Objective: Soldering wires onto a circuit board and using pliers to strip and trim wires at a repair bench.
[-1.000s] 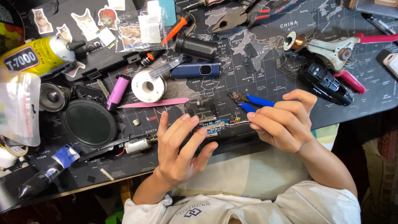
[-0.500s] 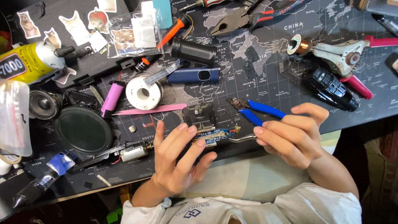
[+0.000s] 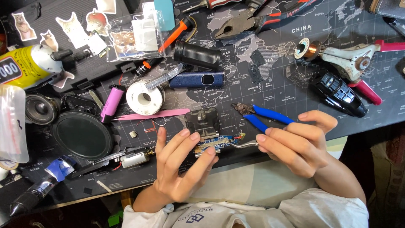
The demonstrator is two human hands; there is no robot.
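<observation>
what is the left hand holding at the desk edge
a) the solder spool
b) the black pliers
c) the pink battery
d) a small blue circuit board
d: the left hand pinches a small blue circuit board, while the right hand holds a thin metal tool to its end.

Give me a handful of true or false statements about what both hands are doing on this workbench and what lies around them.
1. The left hand steadies a small circuit board. True.
2. The right hand holds a screwdriver. False: it holds thin metal tweezers whose tip reaches the board.
3. Blue-handled cutters lie on the mat beside the right hand. True.
4. The pink tweezers are in the left hand. False: they lie on the mat by a white spool.
</observation>
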